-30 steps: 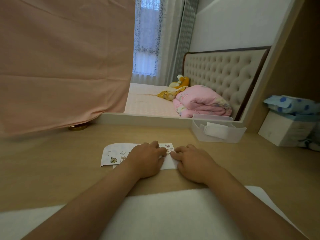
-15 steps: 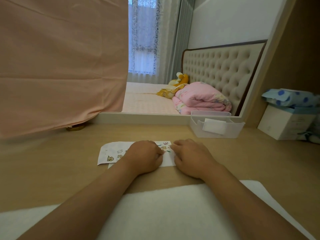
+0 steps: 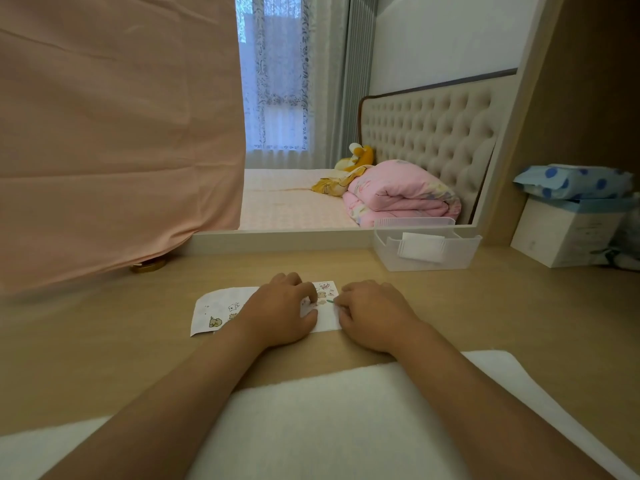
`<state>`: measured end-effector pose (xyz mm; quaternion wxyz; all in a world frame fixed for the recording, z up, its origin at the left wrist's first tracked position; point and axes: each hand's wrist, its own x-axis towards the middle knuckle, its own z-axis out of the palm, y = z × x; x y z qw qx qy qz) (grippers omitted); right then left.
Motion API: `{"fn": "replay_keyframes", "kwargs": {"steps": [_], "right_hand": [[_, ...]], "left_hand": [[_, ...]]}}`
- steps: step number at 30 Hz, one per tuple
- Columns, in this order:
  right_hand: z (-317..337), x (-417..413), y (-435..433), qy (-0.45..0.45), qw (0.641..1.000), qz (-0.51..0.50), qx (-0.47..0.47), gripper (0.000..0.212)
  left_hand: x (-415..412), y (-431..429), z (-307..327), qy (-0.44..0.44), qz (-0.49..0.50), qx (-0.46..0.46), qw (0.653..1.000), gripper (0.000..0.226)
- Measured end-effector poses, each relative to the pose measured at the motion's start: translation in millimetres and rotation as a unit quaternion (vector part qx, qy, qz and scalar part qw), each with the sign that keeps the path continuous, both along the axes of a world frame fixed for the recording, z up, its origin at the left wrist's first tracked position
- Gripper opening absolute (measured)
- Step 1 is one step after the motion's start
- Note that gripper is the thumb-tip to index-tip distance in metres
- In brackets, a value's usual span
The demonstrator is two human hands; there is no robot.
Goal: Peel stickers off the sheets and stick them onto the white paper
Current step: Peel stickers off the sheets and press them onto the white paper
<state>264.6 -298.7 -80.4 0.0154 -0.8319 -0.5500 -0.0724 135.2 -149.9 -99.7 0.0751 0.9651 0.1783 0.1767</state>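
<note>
Sticker sheet (image 3: 216, 311), cartoon animals, flat mid-desk (image 3: 104, 341); white paper (image 3: 329, 322) at its right end. Our left hand (image 3: 277, 313) covers their join, fingers bent. Right hand (image 3: 374, 317) thumb and forefinger meet at paper's edge. Pinching or pressing, we cannot tell for either hand. Clear bin (image 3: 426, 254) behind, pink cloth (image 3: 114, 133) left.

The sticker sheet (image 3: 221, 311) — white with brown cartoon animals; cloth (image 3: 117, 133) plain peach-pink; quilt (image 3: 398, 192) pink; pack (image 3: 575, 181) pale blue with dark-blue dots.
</note>
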Motion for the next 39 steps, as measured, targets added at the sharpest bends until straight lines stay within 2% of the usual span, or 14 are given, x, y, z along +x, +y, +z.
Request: {"fn": "replay_keyframes", "kwargs": {"steps": [5,8,11,15,17,23,26,30,34,37,39], "right_hand": [[10.6,-8.6,3.6,0.022,0.998,0.025,0.048,0.04],[16.1,-19.8,7.5,0.062,0.994,0.046,0.077,0.04],[23.3,-37.2,17.4,0.099,0.99,0.068,0.073,0.039],[28.0,-63.0,36.3,0.149,0.984,0.078,0.062,0.041],[26.4,-75.5,44.6,0.169,0.981,0.081,0.05,0.044],[8.7,-101.6,61.4,0.148,0.984,0.087,0.039,0.05],[3.3,-102.6,61.9,0.141,0.981,0.106,0.076,0.051],[2.6,-99.9,64.8,0.089,0.975,0.142,0.144,0.033],[0.7,-99.1,66.9,0.018,0.955,0.17,0.241,0.02],[0.5,-98.1,65.1,0.007,0.936,0.182,0.303,0.023],[2.7,-97.4,63.1,0.001,0.927,0.197,0.318,0.023]], "left_hand": [[-8.9,10.0,18.5,-0.054,-0.002,-0.055,0.997,0.019],[-32.6,20.4,35.3,-0.058,0.031,-0.057,0.996,0.027],[-69.6,31.4,43.9,0.018,0.073,-0.037,0.997,0.04],[-106.5,37.6,33.1,0.138,0.121,-0.057,0.981,0.07],[-117.1,40.9,23.5,0.156,0.138,-0.051,0.977,0.074],[-137.9,38.0,16.5,0.082,0.125,0.015,0.989,0.049],[-142.7,37.3,13.5,0.044,0.105,0.012,0.993,0.046],[-144.4,34.5,13.5,-0.034,0.09,-0.084,0.992,0.037],[-146.0,30.4,15.9,-0.075,0.083,-0.115,0.987,0.04],[-147.8,23.3,21.8,-0.124,0.143,-0.177,0.966,0.044],[-149.0,20.3,25.9,-0.141,0.187,-0.251,0.939,0.033]]}}
